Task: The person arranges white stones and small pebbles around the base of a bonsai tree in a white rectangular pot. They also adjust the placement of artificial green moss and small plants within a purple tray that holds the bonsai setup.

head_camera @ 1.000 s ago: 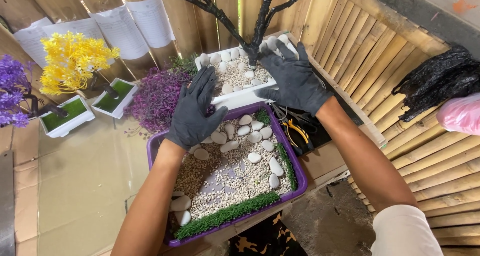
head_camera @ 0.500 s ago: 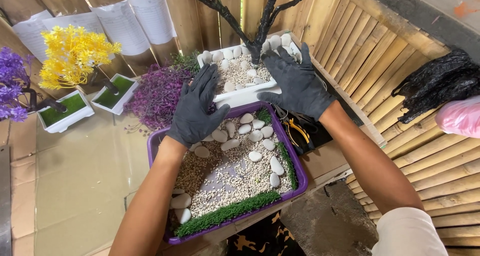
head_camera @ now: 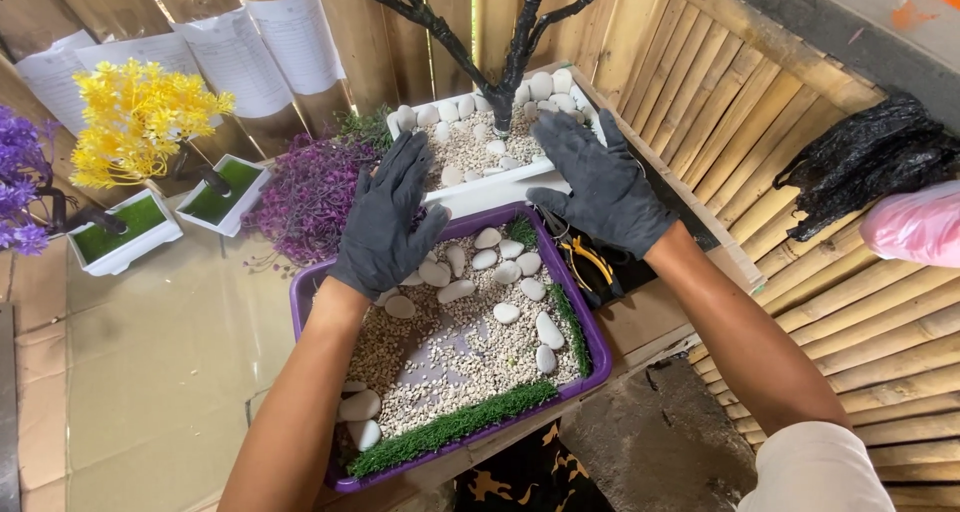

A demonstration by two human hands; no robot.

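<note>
Two gloved hands frame a white planter of pebbles and a black bare tree, just behind a purple tray. Left hand and right hand spread open-fingered against its ends; likely heavy, top-heavy, best gripped low by both ends.

— What stands off to the side?

— A yellow artificial plant in a small white pot, purple blooms in another white pot, and a loose purple bunch.

— And behind them?

— Paper sheets hang on a wooden fence. Yellow-handled pliers lie low, black bags and a pink bag rest on bamboo slats.
</note>
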